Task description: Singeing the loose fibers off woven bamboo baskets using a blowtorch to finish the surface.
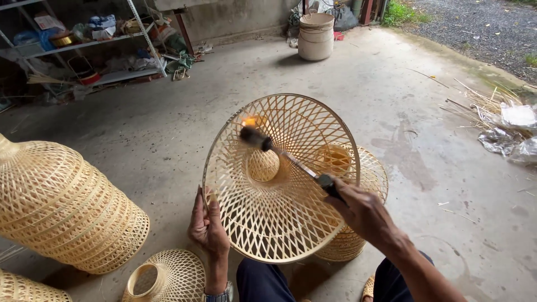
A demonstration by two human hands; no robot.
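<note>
From the head view, I have my left hand (208, 223) gripping the near-left rim of a woven bamboo lampshade (279, 184), fingers curled shut around the edge so the wide mouth faces me. My right hand (361, 210) is clamped on the black handle of a slim torch (288, 159); its shaft runs up and left from my fingers across the mouth, and a small orange flame (250, 121) burns at the tip, touching the lattice near the upper-left rim, well away from both sets of fingers.

I judge the singeing to be partway at most: the flame is at one spot only, and I cannot tell which strips are already cleaned. Behind my right fingers stands a stack of similar shades (349, 223). To the left of my left fingers lie another stack (67, 212) and a single shade (168, 277) on the concrete floor (436, 184).
</note>
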